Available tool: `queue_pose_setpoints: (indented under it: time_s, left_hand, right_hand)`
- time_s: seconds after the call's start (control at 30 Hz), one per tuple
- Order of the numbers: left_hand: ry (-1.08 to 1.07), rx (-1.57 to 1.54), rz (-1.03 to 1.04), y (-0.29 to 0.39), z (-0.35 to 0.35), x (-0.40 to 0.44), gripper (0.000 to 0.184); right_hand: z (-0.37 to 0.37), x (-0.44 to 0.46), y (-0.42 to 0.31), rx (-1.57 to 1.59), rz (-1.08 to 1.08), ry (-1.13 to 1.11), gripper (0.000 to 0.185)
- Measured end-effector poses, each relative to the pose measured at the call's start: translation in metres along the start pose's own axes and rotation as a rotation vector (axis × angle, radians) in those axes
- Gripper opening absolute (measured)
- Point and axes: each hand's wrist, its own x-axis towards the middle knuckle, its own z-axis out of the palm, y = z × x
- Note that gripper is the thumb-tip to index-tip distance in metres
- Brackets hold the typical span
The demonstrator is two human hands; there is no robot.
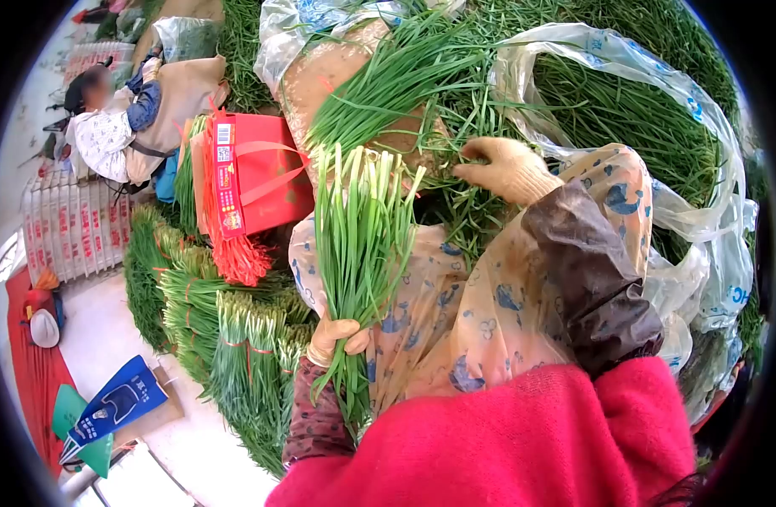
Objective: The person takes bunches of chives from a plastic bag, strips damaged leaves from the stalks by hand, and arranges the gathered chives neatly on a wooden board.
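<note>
My left hand, in a pale glove, is closed around a bunch of garlic chives. The bunch stands over my lap, its pale cut ends pointing away from me and its green tips hanging below my grip. My right hand, in a tan glove, is to the right of the bunch, above scattered leaves. Its thumb and fingers are curved and apart, with nothing seen between them. Beyond the bunch, a pile of loose chives lies on a tan board.
To the left sits a red box with orange-red ties. Tied chive bundles are stacked below it. A clear plastic bag full of chives lies at right. Another person sits at upper left, near white crates.
</note>
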Motion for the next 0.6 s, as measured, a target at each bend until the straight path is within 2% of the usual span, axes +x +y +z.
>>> queue_pose_setpoints:
  time_s: [0.1,0.17,0.2,0.3,0.33,0.43,0.5,0.57,0.6]
  left_hand:
    - [-0.083,0.003,-0.037,0.0,-0.007,0.0,0.056]
    - [-0.115,0.101,0.004,0.0,-0.006,0.001,0.06]
    - [-0.115,0.102,0.005,-0.001,-0.003,0.002,0.06]
    - [-0.001,0.095,0.105,-0.001,0.008,-0.002,0.063]
    - [-0.026,0.058,0.07,0.002,0.01,-0.001,0.059]
    - [-0.083,-0.028,0.017,0.001,0.007,0.001,0.051]
    - [-0.066,-0.036,0.029,-0.001,-0.001,0.0,0.047]
    - [-0.032,-0.035,0.058,0.001,0.005,0.001,0.043]
    - [-0.025,-0.051,0.067,-0.001,0.005,0.001,0.044]
  right_hand:
    - [0.034,-0.007,-0.017,0.882,-0.035,-0.135,0.046]
    - [0.048,-0.006,-0.029,1.08,0.027,-0.234,0.037]
    - [0.053,-0.006,-0.03,1.15,0.032,-0.184,0.034]
    - [0.07,0.0,-0.014,1.061,0.142,-0.133,0.032]
    - [0.078,0.0,-0.011,1.188,0.208,-0.093,0.027]
    - [0.085,-0.001,-0.006,1.5,0.289,-0.003,0.028]
    - [0.077,-0.008,-0.014,1.488,0.252,0.025,0.03]
    - [0.063,-0.019,-0.026,1.192,0.228,0.129,0.027]
    - [0.059,-0.018,-0.028,1.065,0.119,0.186,0.027]
